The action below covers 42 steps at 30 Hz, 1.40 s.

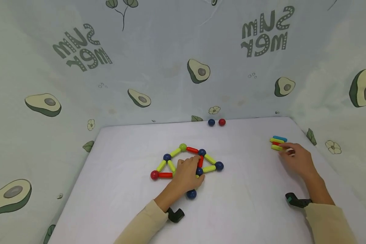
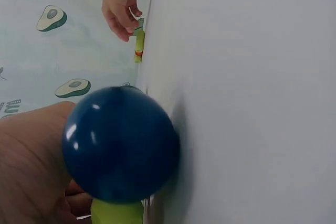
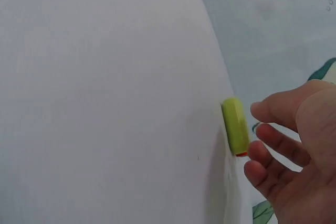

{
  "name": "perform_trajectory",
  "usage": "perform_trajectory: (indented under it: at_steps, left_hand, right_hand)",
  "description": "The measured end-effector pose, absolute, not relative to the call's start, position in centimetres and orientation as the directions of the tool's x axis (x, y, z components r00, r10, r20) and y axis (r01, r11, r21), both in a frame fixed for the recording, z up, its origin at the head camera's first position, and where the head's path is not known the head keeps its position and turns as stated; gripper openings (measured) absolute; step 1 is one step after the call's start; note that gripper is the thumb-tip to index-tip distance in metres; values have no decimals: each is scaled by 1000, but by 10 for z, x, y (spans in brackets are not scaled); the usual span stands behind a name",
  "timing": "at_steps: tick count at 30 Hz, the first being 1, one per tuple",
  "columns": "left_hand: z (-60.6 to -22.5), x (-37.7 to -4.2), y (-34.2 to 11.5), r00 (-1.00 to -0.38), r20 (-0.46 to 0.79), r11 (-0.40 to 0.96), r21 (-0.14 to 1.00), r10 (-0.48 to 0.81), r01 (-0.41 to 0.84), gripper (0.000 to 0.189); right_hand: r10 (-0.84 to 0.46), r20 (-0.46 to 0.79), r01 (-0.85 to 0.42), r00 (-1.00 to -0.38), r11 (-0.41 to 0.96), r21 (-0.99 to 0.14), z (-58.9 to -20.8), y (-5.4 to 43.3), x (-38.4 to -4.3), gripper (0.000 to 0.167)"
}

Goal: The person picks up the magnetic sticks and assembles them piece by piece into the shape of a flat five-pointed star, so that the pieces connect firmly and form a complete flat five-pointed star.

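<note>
A flat frame of coloured magnetic sticks and balls lies on the white table, with a red ball at its left and a blue ball at its right. My left hand holds the frame, its index finger and thumb to either side of an inner blue ball. The hand hides part of the frame. Another blue ball fills the left wrist view, a yellow-green stick below it. At the right, my right hand has parted, bent fingers right at a yellow-green stick.
Beside that stick lie a blue stick and others in red and yellow-green. At the table's back edge sit a loose blue ball and a red ball. An avocado-printed cloth hangs behind.
</note>
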<state>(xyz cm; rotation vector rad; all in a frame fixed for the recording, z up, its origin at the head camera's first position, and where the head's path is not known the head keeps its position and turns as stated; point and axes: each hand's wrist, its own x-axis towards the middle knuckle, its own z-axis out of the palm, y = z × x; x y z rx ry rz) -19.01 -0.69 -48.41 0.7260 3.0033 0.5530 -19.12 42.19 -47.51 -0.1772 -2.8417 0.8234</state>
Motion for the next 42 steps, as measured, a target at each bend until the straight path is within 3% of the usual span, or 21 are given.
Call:
perform_trajectory:
  at_steps: [5,11,18,22,28,36,42]
  left_hand:
    - [-479,-188,-19,-863,37,814,314,504,489,62]
    - [-474,-185,-36,-829,-3,787,315,559,530,58]
    - [-466,-188,-55,-792,-49,749,366,608,552,51]
    - [-472,-192,-52,-801,-17,736,407,599,541,41]
    - [-486,-192,-42,-787,73,714,376,613,591,37]
    - [-482,-190,-47,-758,59,695,360,649,623,33]
    - [-484,-196,-46,-755,117,667,397,645,631,29]
  right_hand:
    - [157,79,97,-984,858,-505,-478,434,-190,45]
    - [131,112,62,-985,877,-476,-479,436,-194,44]
    - [127,86,71,-988,874,-481,-479,429,-192,30]
    - [79,81,28,-994,864,-502,-483,418,-194,32]
    - [59,78,11,-995,855,-518,-489,398,-199,34]
    - [-38,155,-115,-987,845,-522,-492,370,-201,33]
    - [-82,131,-142,-988,813,-564,-486,339,-205,30]
